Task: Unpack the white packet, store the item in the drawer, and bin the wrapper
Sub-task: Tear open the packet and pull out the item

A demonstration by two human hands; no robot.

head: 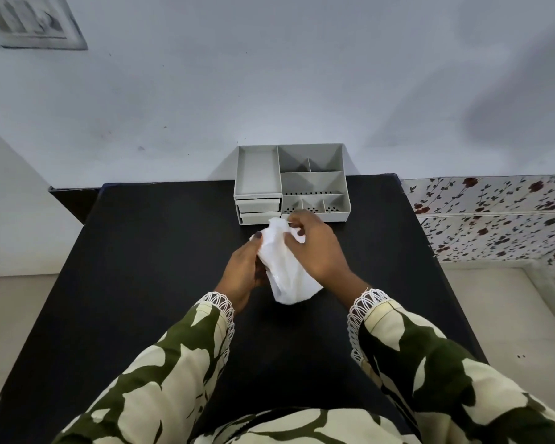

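Note:
A crumpled white packet (284, 267) is held above the black table (141, 267), just in front of the grey desk organiser (314, 181). My left hand (242, 272) grips the packet's left side from below. My right hand (314, 248) pinches its upper end from the right. What is inside the packet is hidden. The organiser has two small shut drawers (258, 210) at its lower left, under an open tray, and several open compartments on the right.
The organiser stands at the table's far edge against a white wall. A floral-patterned surface (494, 216) lies to the right of the table. Pale floor shows on both sides. No bin is in view.

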